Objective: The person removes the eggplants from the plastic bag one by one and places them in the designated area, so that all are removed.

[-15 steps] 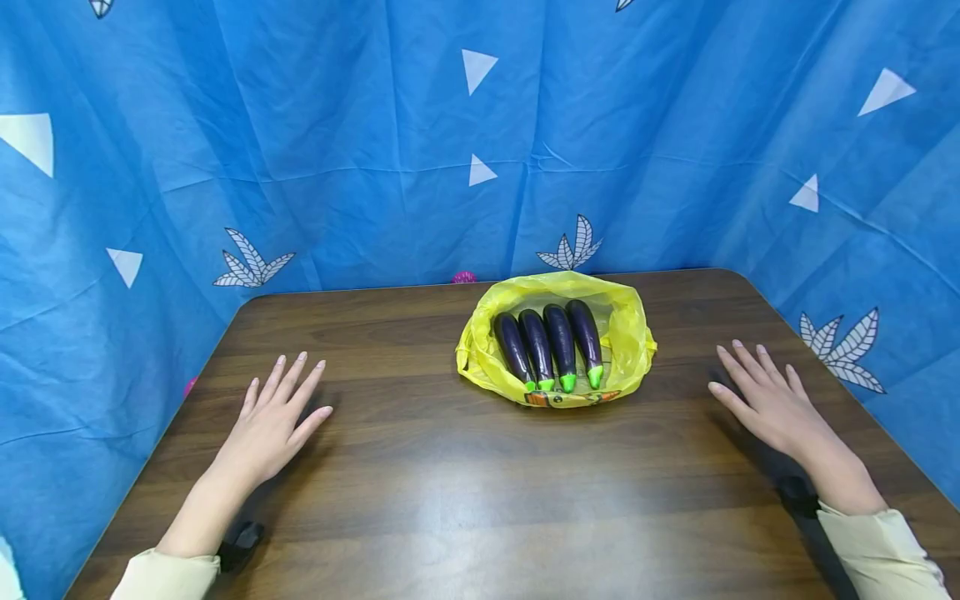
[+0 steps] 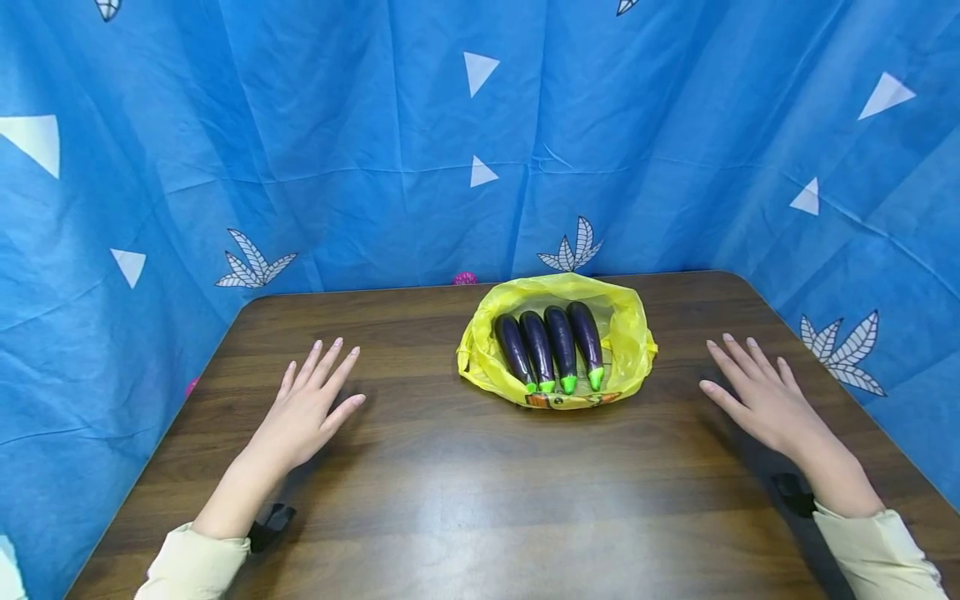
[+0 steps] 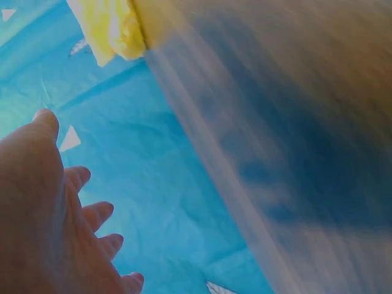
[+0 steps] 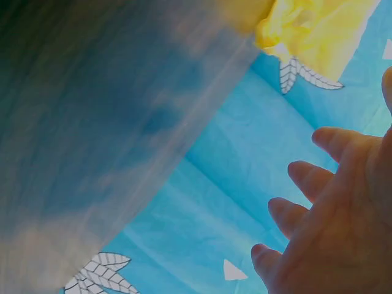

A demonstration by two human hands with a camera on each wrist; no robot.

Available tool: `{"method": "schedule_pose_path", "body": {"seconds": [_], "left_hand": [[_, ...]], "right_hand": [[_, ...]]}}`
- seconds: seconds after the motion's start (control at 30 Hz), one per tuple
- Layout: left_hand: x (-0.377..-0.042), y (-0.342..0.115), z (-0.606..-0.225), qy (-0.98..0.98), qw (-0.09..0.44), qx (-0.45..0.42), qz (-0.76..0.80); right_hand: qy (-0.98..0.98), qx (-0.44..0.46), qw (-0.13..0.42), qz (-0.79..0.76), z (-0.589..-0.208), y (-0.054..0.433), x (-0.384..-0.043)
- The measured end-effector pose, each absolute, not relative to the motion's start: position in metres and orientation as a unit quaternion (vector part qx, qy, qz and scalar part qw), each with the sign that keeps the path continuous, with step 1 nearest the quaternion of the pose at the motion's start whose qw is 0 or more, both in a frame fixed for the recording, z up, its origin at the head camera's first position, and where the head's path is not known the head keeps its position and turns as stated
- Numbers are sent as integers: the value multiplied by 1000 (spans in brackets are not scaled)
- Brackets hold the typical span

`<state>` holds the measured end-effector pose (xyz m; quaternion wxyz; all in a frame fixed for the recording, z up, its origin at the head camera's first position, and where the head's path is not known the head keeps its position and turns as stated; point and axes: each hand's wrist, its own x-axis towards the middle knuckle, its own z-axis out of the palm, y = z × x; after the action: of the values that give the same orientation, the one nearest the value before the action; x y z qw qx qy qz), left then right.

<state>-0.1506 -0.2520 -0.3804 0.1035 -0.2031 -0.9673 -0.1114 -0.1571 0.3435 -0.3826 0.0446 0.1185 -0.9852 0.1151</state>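
Observation:
A yellow plastic bag (image 2: 483, 367) sits with its mouth spread at the back of the table, right of centre. Several dark purple eggplants (image 2: 560, 337) with green stem ends lie side by side inside it. To the bag's left, my left hand (image 2: 300, 421) is held above the table with fingers straight and spread, touching nothing. My right hand (image 2: 772, 408) hovers on the bag's right side, fingers likewise spread, holding nothing. Both wrist views show part of the yellow bag (image 3: 110, 27) beyond the hands; the eggplants are hidden there.
The brown wooden table (image 2: 450, 492) has rounded back corners. A blue curtain (image 2: 337, 125) with white triangles and leaf prints hangs behind it and along both sides. A black band (image 2: 272, 527) is on the left wrist, and another (image 2: 793, 493) on the right.
My left hand has moved to the right and slightly forward, closer to the bag. The right hand has shifted slightly left. The bag and eggplants stay in place.

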Motion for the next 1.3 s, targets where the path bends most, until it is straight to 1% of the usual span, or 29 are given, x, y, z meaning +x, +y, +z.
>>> {"method": "schedule_pose_path", "body": {"seconds": [0.47, 1.0, 1.3], "left_hand": [[-172, -194, -367, -955, 98, -252, -119], [-196, -127, -359, -929, 107, -329, -128], [-206, -96, -354, -927, 95, -340, -131]], "right_hand": [[-979, 151, 69, 116, -366, 318, -162], [-970, 184, 90, 132, -360, 287, -171], [-967, 194, 88, 141, -357, 268, -179]]}}
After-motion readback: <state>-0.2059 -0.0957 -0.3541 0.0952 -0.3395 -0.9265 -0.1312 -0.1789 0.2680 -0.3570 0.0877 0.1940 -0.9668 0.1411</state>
